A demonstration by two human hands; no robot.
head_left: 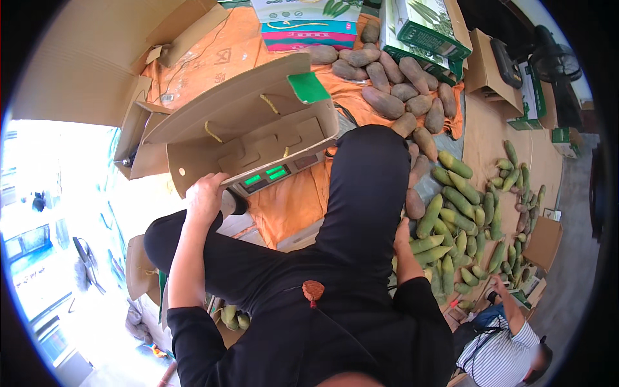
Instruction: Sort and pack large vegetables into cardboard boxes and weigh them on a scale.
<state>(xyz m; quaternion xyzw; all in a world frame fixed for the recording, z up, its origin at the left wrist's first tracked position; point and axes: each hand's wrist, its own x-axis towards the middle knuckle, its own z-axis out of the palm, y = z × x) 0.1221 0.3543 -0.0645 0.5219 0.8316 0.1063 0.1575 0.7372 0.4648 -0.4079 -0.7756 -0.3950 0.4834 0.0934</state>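
An open cardboard carton with yellow rope handles and a green flap corner sits on a digital scale, whose displays glow green. My left hand grips the carton's near left edge, fingers bent over the rim. To the right of my knee, my right hand reaches down to a heap of long green radishes. Its fingers are mostly hidden, so whether it holds one cannot be seen.
Brownish-red elongated roots are piled on an orange sheet beyond my knee. Printed boxes stand at the far side, more cartons at the far right. A co-worker in a striped shirt sits at lower right, near more radishes.
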